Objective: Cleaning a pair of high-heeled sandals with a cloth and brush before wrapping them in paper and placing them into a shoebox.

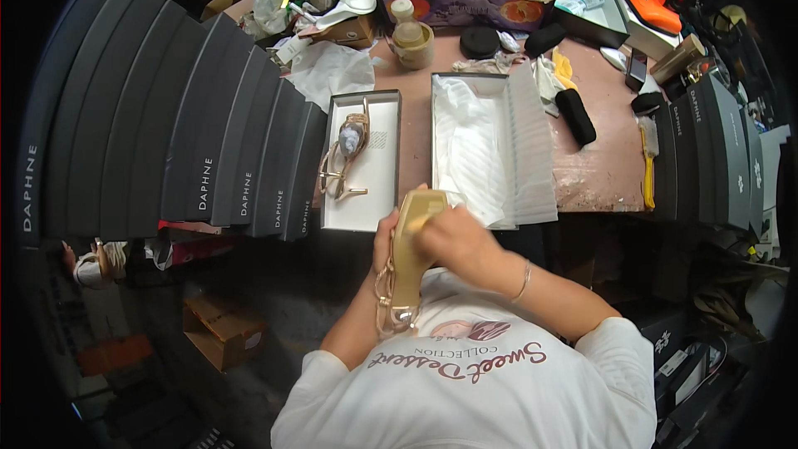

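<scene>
Left hand: the left hand [385, 237] is gripping the gold sandal [409, 262] from its 9 o'clock side, sole turned up toward the camera, apparently so the underside is being kept steady and open to the other hand
Right hand: the right hand [453, 241] is lying curled over the toe end of the sole, fingers pressing something pale against it; what that thing is cannot be told, since the fingers are hiding it
Sandal position: it is being held in the air close to the chest, just off the near edge of the counter [598, 170], toe pointing to 12 o'clock
Sandal look: a shiny pale-gold sole, long and narrow, with gold straps and a glinting buckle hanging at the 6 o'clock end
Matching sandal: the second gold sandal [345, 158] is lying in the box lid [378, 191] at 11 o'clock, stuffed with pale paper
Open shoe box: the open shoe box [453, 91] with white tissue paper [470, 154] is sitting at 12 o'clock, just beyond the hands, within easy reach
Stacked boxes: dark shoe boxes [166, 116] are standing in a row at 9 o'clock
</scene>
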The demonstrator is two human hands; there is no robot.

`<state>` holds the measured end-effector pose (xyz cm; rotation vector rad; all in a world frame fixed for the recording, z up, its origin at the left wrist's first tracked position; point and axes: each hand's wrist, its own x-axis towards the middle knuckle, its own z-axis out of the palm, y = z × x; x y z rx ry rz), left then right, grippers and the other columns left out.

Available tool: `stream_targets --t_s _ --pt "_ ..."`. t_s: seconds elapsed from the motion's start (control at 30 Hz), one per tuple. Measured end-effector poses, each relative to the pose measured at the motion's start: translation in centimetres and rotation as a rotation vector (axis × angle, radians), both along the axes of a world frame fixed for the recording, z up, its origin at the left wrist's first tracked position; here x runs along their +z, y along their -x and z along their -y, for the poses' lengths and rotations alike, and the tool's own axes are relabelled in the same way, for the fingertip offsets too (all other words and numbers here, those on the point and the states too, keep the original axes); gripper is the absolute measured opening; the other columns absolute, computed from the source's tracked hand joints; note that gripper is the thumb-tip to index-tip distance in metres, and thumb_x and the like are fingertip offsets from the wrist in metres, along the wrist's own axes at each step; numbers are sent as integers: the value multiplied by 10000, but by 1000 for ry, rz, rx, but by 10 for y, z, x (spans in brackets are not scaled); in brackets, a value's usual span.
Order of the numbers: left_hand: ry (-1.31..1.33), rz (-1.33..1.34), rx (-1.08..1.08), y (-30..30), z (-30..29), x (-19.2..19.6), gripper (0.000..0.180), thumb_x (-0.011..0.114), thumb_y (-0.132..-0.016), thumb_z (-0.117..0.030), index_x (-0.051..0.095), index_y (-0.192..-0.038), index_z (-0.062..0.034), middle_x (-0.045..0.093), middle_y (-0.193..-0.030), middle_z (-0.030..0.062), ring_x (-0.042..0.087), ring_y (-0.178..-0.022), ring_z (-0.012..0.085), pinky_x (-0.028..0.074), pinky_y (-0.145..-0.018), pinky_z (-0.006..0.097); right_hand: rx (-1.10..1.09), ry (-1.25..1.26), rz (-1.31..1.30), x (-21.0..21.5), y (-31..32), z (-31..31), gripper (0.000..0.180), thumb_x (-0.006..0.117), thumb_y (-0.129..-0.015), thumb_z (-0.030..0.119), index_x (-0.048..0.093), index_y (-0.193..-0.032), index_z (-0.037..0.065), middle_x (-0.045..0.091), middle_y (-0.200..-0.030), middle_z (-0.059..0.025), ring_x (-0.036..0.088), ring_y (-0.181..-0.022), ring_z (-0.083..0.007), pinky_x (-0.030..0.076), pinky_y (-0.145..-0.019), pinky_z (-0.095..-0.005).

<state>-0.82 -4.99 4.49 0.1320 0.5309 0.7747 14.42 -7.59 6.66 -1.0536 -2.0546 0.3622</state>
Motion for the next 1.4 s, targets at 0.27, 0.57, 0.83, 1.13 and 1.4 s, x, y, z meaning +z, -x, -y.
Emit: stream_targets --t_s 0.27,0.57,0.83,1.13,1.4 --pt "-1112 -775 3 -69 -114 -1 805 595 -914 -455 228 -1495 -36 319 -1476 212 346 -1344 355 299 -1096 387 -545 319 -513 20 -96 -19 65 649 -882 33 628 -910 -23 579 -783 -61 533 -643 -95 429 -586 -239" --pt "-1082 -1923 -399 85 -164 -68 889 766 -752 -279 279 -1423 45 495 -1298 272 507 -1191 401 437 -969 429 -574 729 -855 -1 -105 47 92 654 -890 80 633 -916 -6 550 -758 -9 454 -622 -54 366 -565 -210" --pt "-735 -914 -589 83 -129 -16 481 677 -880 -229 471 -1237 19 613 -1136 100 603 -923 134 505 -802 287 -359 587 -722 26 -65 15 78 665 -881 51 624 -912 -7 535 -796 -14 474 -624 -50 383 -561 -199" --pt "-353 -165 -824 40 26 -6 712 695 -864 -330 366 -1376 38 544 -1266 156 565 -1140 232 478 -954 370 -261 624 -783 -4 -37 -27 105 629 -917 104 622 -969 13 579 -782 25 496 -712 -33 415 -633 -203" --pt "-817 -653 -863 37 -15 -13 830 400 -862 -741 561 -1205 -2 617 -999 37 595 -866 158 482 -764 287 -244 705 -850 -17 -25 -22 165 632 -920 151 610 -970 -5 612 -805 -6 519 -738 -64 445 -678 -228"
